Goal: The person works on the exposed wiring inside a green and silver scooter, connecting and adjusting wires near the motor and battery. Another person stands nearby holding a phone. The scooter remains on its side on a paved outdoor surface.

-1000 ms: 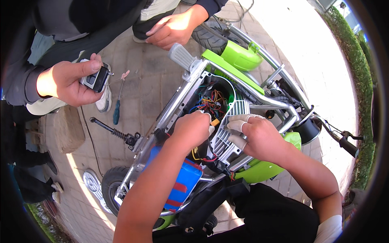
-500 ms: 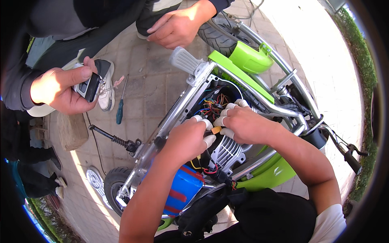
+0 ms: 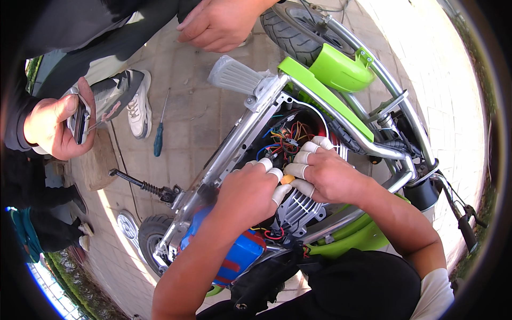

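Observation:
White finger cots cover the fingertips of both my hands. Between my left hand [image 3: 250,188] and my right hand [image 3: 332,175] is a small yellow wire connector [image 3: 288,179], pinched by the fingers of both. It sits over the open metal compartment of a green electric scooter frame, beside a tangle of coloured wires [image 3: 290,133]. Below the connector lies a ribbed silver housing [image 3: 301,205], partly under my hands. A blue battery pack with red tape [image 3: 241,250] rests nearer me, partly behind my left forearm. My fingers hide the connector's ends.
Across the frame, a person's hand [image 3: 56,125] holds a key fob; their other hand [image 3: 221,24] hangs near the front wheel [image 3: 290,40]. A screwdriver [image 3: 159,140], a wooden block [image 3: 96,160] and a round silver cover [image 3: 127,224] lie on the paving. A shock absorber [image 3: 144,185] juts left.
My hands stay together on the yellow connector and have shifted slightly with the view. The other person's hand with the key fob has moved left and turned.

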Motion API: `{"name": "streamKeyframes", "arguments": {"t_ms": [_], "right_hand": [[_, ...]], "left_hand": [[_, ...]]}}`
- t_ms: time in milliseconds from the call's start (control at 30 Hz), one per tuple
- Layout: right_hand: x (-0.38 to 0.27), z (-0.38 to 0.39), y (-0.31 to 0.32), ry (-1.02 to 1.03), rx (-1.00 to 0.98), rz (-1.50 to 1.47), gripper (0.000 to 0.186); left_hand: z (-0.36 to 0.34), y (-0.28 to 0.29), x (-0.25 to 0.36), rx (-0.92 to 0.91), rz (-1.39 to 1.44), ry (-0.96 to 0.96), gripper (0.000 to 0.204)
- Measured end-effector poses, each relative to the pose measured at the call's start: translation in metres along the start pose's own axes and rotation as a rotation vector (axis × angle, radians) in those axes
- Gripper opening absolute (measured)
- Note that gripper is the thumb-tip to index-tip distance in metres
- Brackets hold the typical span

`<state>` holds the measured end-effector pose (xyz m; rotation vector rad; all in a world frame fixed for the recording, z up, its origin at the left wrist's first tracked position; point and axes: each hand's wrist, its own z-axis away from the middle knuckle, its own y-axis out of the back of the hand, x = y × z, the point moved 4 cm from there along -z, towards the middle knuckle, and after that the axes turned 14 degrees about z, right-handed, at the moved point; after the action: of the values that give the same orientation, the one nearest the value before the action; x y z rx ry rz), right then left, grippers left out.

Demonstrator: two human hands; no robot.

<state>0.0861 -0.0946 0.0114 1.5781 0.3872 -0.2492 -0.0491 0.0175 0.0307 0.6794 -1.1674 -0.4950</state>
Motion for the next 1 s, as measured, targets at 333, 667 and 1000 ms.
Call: {"name": "streamKeyframes", "arguments": {"t_ms": [333,667,1000], "right_hand": [[0.0032,0.0001,0.0013,0.004,0.073,-0.052,0.026],[0.0035,-0.0032,0.0057,0.035,0.083,-0.119,0.018],[0.0061,-0.0026,0.0047,0.062,0.096,-0.126,0.022]], "left_hand": [[-0.0004,0.0014,-0.0013,0.017,0.031,-0.086,0.02],[0.0006,0.0022,-0.0053,0.038,0.089,-0.149,0.019],[0.0019,0.0023,-0.0052,0.054,0.099,-0.177,0.02]]}}
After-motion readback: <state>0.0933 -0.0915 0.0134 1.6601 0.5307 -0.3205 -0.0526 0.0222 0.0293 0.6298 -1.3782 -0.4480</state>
